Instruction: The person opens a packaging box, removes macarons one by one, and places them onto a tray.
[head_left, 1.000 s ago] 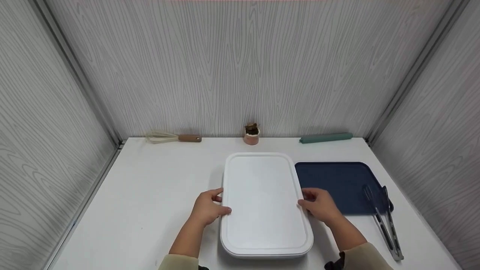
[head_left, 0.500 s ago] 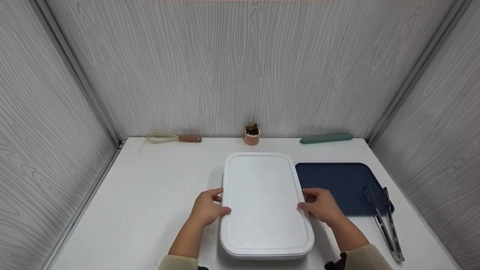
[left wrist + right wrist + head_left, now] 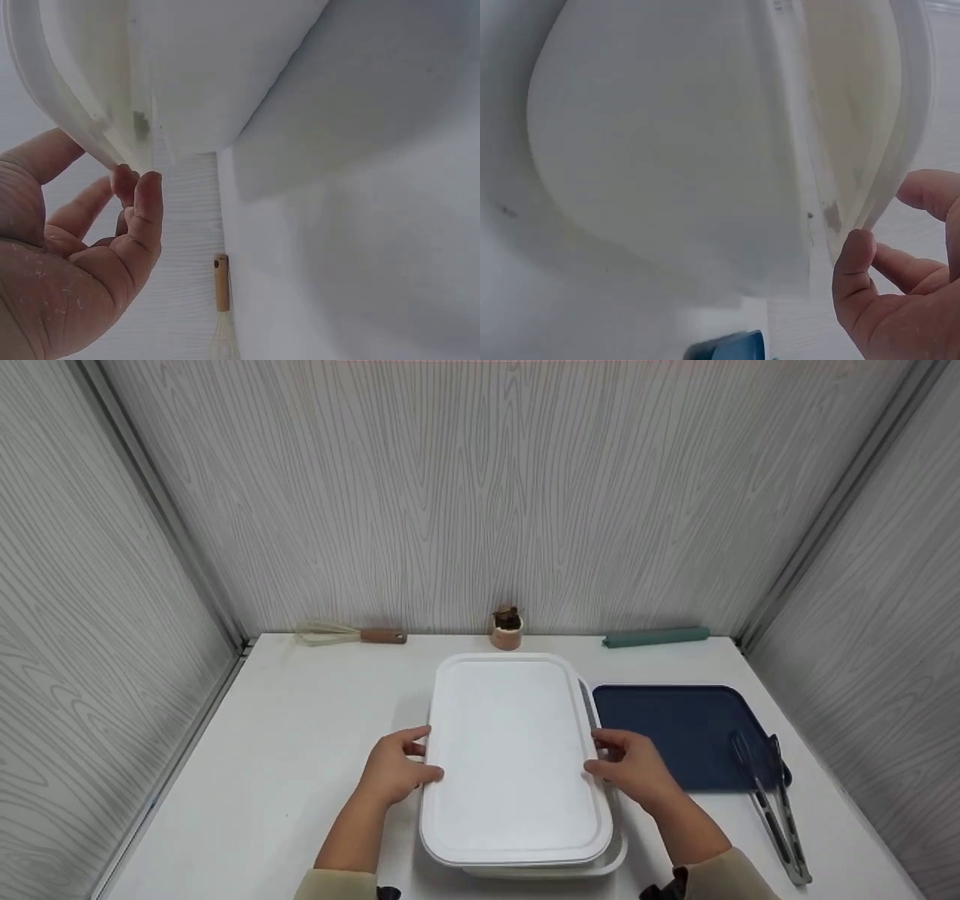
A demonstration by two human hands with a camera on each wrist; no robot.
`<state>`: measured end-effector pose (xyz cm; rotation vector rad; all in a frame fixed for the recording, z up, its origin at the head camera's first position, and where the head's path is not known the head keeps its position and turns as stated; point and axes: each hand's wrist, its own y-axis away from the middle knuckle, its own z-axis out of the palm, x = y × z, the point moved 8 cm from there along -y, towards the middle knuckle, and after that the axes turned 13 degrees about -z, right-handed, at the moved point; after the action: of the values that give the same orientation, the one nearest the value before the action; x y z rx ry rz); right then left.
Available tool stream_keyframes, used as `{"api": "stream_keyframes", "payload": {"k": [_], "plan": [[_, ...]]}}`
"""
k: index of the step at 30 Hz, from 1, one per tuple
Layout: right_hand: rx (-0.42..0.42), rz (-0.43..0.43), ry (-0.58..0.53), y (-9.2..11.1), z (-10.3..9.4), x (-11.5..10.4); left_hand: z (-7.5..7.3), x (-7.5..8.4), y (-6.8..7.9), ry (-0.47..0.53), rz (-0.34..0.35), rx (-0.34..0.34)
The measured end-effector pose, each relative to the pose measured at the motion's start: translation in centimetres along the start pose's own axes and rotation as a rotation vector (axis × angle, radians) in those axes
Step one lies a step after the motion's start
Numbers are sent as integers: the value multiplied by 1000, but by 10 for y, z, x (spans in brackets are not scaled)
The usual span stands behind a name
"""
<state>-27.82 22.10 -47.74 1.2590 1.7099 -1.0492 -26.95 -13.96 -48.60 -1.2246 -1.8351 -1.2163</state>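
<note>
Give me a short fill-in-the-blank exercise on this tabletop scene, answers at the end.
1. The left hand and the right hand hold a lid coloured ____.
2. In the head view, the container shows beyond the lid's ____ long side.
3. There, the whisk lies to the ____ of the small pot.
4. The tongs partly overlap a dark ____ tray.

Missing words: white; right; left; blue.
</note>
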Motion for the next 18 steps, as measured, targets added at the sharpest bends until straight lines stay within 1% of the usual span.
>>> {"api": "stream_keyframes", "payload": {"k": [3, 7, 12, 18], "plan": [[-15, -24, -42, 0, 7, -6, -9, 0, 1, -8, -1, 17], [-31, -23, -91, -1, 17, -13, -22, -1, 0, -21, -2, 35], [-60, -32, -112, -2, 34, -19, -40, -5, -2, -29, -9, 54], [-107, -100, -141, -3, 59, -30, -64, -8, -3, -45, -10, 104]]}}
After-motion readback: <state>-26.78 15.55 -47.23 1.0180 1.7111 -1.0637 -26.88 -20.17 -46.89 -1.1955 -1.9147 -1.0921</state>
